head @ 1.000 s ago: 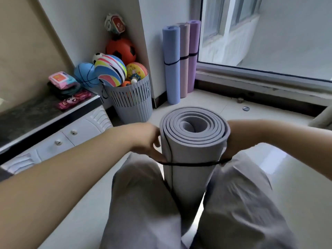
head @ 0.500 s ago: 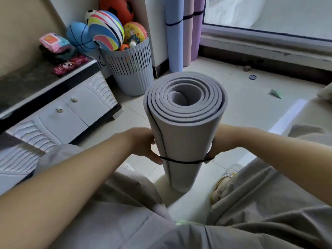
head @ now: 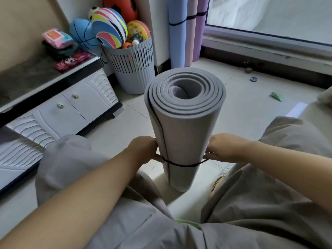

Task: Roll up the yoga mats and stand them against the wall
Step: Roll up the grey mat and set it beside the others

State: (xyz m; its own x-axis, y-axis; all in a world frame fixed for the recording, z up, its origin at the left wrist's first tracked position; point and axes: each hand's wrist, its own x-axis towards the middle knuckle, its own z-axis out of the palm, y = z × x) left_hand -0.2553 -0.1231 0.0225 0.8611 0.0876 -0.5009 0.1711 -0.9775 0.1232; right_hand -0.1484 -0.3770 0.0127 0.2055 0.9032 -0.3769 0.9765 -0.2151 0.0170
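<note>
Rolled mat (head: 183,126) on floor (head: 242,108); basket (head: 133,69) behind-left, 3 mats (head: 177,42) behind.

1 head-worn camera looks forward and down — close above the grey mat (head: 183,126).

No legible writing anywhere; print on the pink packet (head: 53,36) and red packet (head: 72,61) too blurred.

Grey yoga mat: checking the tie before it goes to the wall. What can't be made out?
Head view:
- Far side of the grey yoga mat: behind the roll itself; any knot in the black cord unseen.
- Fingertips of the left hand and right hand: behind the mat.
- Three standing mats: tops cut off by the upper edge.
- Round thing on floor: too small to name.
</note>
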